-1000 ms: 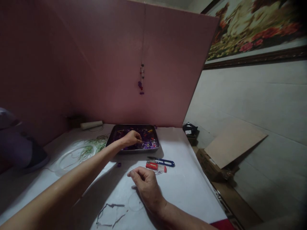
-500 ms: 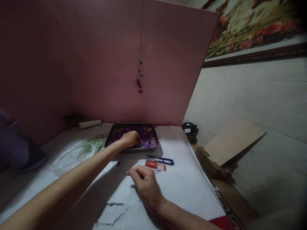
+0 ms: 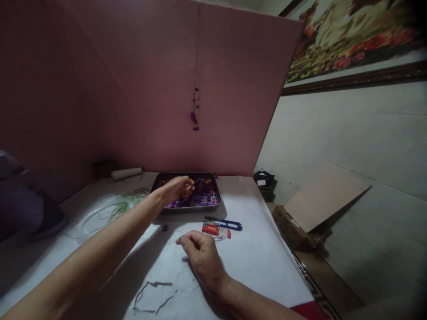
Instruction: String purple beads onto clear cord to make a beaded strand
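My left hand (image 3: 180, 188) is over a dark metal tray (image 3: 215, 205) of mostly purple beads (image 3: 202, 195). Its fingers are curled, and a small pale thing like a bead shows among them. Nearer to me, my right hand (image 3: 203, 255) rests on the white table cover with thumb and forefinger pinched. A very thin, clear line seems to come from that pinch, though it is faint. Below the hand lies a loop of clear thread (image 3: 178, 280). One purple bead (image 3: 165, 228) lies between the tray and my right hand.
Blue thread snips (image 3: 230, 224) and a red lighter (image 3: 213, 230) lie right of centre. Green strands (image 3: 125, 205) and a clear coil (image 3: 88, 224) are at left. Dark thread pieces (image 3: 163, 306) lie in front. A beaded string (image 3: 195, 109) hangs before the pink panel (image 3: 150, 89).
My left hand has risen from the beads and turned, so its curled fingers now show. My right hand has stayed in place, still pinched.
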`<state>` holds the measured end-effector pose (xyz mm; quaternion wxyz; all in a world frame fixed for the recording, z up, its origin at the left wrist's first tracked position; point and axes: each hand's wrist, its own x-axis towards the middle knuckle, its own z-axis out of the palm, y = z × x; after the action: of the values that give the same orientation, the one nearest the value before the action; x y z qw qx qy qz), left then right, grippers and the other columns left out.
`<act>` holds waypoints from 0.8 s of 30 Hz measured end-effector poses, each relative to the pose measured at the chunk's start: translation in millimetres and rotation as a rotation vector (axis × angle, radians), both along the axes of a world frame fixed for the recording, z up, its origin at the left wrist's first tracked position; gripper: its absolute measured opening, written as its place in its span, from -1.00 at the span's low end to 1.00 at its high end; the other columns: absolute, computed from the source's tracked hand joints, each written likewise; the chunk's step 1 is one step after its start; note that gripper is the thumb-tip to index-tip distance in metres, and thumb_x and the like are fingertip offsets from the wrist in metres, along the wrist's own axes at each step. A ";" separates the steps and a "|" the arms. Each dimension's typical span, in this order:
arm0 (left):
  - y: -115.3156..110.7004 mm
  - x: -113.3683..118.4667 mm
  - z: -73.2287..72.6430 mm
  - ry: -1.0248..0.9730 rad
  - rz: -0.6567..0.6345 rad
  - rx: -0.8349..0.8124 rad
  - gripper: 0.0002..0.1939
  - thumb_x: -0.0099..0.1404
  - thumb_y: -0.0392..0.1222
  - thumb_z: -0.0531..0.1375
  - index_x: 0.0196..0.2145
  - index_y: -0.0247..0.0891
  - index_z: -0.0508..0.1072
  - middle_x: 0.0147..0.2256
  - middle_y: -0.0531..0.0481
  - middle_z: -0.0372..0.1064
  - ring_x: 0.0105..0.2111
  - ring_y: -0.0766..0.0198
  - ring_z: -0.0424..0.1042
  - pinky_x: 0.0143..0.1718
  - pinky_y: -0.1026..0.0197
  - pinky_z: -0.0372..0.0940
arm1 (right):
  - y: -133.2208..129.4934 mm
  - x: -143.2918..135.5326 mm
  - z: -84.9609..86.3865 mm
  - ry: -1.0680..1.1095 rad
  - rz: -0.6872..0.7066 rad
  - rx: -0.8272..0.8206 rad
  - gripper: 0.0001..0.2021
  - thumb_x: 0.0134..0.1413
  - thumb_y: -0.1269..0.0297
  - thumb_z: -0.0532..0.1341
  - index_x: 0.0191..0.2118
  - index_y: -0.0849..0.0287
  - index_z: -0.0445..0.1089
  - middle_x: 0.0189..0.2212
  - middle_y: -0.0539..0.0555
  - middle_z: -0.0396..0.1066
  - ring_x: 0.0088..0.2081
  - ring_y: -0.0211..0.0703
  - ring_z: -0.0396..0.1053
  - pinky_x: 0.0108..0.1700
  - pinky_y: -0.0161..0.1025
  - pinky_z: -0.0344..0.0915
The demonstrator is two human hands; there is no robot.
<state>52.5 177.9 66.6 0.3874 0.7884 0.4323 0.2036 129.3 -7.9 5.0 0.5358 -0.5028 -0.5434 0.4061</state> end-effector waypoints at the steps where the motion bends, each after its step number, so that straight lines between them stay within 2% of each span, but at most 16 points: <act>1: -0.5 1.5 -1.2 -0.009 -0.005 -0.006 -0.69 0.24 -0.11 -0.07 -0.52 -0.31 0.31 -0.62 0.07 0.15 -0.69 0.42 0.07 -0.63 0.32 0.08 | 0.2 0.0 -0.1 0.001 0.002 0.004 -0.79 0.05 0.25 0.15 -0.45 0.24 0.47 -0.64 -0.07 0.18 -0.55 -0.32 0.08 -0.49 -0.35 0.09; 4: 0.9 9.6 -9.0 0.023 -0.004 0.016 -0.70 0.17 -0.04 0.06 -0.52 -0.33 0.38 -0.67 0.10 0.13 -0.66 0.40 0.10 -0.60 0.30 0.07 | 0.4 -0.4 1.5 0.011 0.006 0.009 -0.78 0.05 0.25 0.15 -0.46 0.25 0.46 -0.64 -0.06 0.19 -0.54 -0.31 0.10 -0.48 -0.35 0.10; 6: 4.0 14.3 -14.5 0.083 0.000 0.058 -0.81 0.03 -0.13 0.19 -0.55 -0.33 0.43 -0.67 0.10 0.20 -0.60 0.36 0.19 -0.53 0.30 0.12 | 0.3 -0.7 3.1 0.015 0.002 0.008 -0.78 0.04 0.25 0.15 -0.47 0.25 0.47 -0.63 -0.05 0.21 -0.53 -0.31 0.11 -0.49 -0.36 0.10; 9: 7.2 14.9 -18.0 0.202 0.019 0.133 -0.95 -0.10 -0.30 0.24 -0.57 -0.30 0.48 -0.60 0.06 0.34 -0.47 0.28 0.31 -0.42 0.29 0.16 | 0.1 -1.1 4.0 0.018 -0.005 -0.001 -0.78 0.03 0.26 0.16 -0.47 0.26 0.47 -0.63 -0.03 0.24 -0.54 -0.31 0.12 -0.50 -0.36 0.11; 16: -0.4 8.6 -13.6 0.425 0.052 0.240 -0.87 -0.13 -0.29 0.27 -0.51 -0.21 0.55 -0.40 -0.05 0.49 -0.31 0.14 0.42 -0.33 0.26 0.21 | 0.2 -1.7 1.8 0.040 0.005 -0.014 -0.76 0.02 0.21 0.16 -0.45 0.25 0.48 -0.61 -0.02 0.27 -0.54 -0.31 0.14 -0.54 -0.39 0.12; 20: -2.3 12.3 -16.9 0.424 0.057 0.250 -0.88 -0.12 -0.30 0.27 -0.51 -0.22 0.55 -0.38 -0.09 0.49 -0.28 0.10 0.42 -0.31 0.23 0.21 | 0.3 -2.0 3.1 0.025 -0.010 -0.009 -0.77 0.01 0.21 0.16 -0.47 0.25 0.48 -0.61 -0.01 0.27 -0.54 -0.30 0.13 -0.53 -0.38 0.11; 24: -0.2 14.9 -19.2 0.309 0.069 0.185 -0.92 -0.18 -0.37 0.26 -0.61 -0.26 0.49 -0.52 -0.04 0.42 -0.38 0.16 0.38 -0.37 0.24 0.16 | 0.5 -2.1 2.6 0.028 -0.003 -0.011 -0.77 0.02 0.22 0.15 -0.45 0.25 0.48 -0.62 -0.02 0.25 -0.55 -0.30 0.12 -0.53 -0.36 0.10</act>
<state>67.4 177.7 47.4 0.2350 0.8273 0.4929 0.1320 127.2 -7.4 7.6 0.5411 -0.5008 -0.5329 0.4152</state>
